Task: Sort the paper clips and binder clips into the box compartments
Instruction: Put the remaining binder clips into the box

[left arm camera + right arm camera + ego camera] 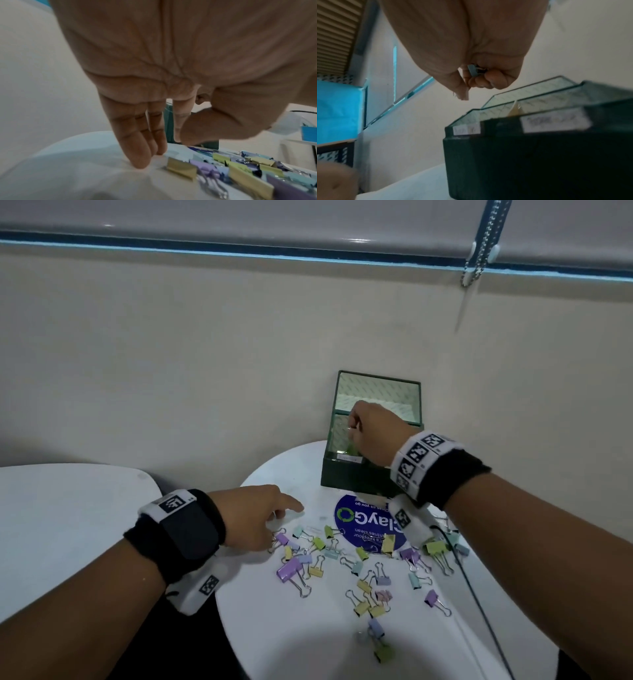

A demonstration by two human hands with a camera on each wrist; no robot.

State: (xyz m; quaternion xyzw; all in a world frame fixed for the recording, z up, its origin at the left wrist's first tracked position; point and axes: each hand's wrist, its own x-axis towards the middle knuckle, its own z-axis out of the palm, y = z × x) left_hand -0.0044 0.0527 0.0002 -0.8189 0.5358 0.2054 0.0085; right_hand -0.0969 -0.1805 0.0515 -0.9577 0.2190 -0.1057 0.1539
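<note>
The right hand (371,433) hung over the one dark green box (356,474) at the far edge of the round white table (308,645), its fingers curled round a small grey-blue binder clip (473,70). In the right wrist view the clip sat pinched between thumb and fingertips above the box, whose near rim bore two white labels (554,123); the writing was too blurred to read. At least two compartments showed behind the rim.

The left hand (253,518) lay with straight, relaxed fingers (137,148), their tips touching the table just beside the heap and holding nothing.

Roughly thirty pastel binder clips (342,559) lay scattered across the table in purple, yellow, green and pale blue; overlap kept the count inexact. One blue round sticker (363,522) lay under some of them. Paper clips could not be told apart from the wire handles.
</note>
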